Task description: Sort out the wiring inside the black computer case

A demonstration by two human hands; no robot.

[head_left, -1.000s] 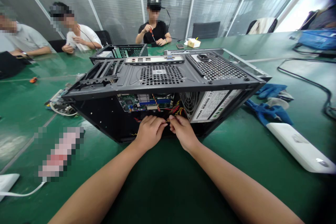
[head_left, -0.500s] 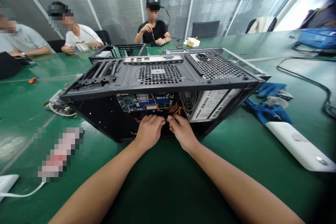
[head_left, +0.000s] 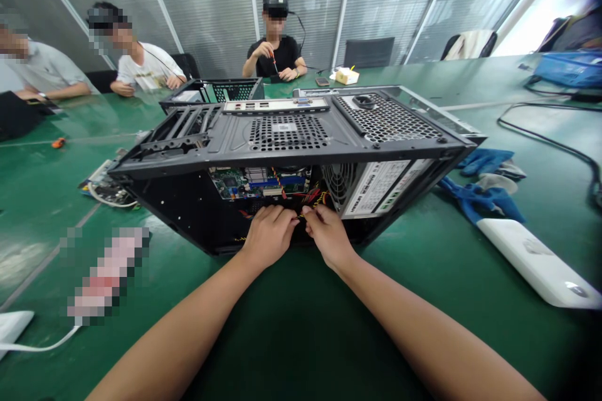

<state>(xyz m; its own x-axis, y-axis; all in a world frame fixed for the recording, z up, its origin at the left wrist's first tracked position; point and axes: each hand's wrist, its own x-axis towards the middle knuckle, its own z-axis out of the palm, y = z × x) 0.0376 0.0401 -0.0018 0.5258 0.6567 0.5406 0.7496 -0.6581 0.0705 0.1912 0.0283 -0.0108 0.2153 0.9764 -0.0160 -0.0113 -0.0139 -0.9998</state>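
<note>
A black open computer case lies on its side on the green table, its open side facing me. Inside I see a green motherboard, a power supply with a fan and a bundle of red, yellow and black cables. My left hand and my right hand are at the case's lower opening, fingertips pinched together on the cable bundle between them. What exactly the fingers grip is hidden by the hands.
Blue gloves and a white flat panel lie to the right. A black cable runs at far right. Parts and wires lie left of the case, with a second case behind. Three people sit across the table.
My hands have stayed at the cable bundle with only slight finger shifts. The people across the table moved their hands a little.
</note>
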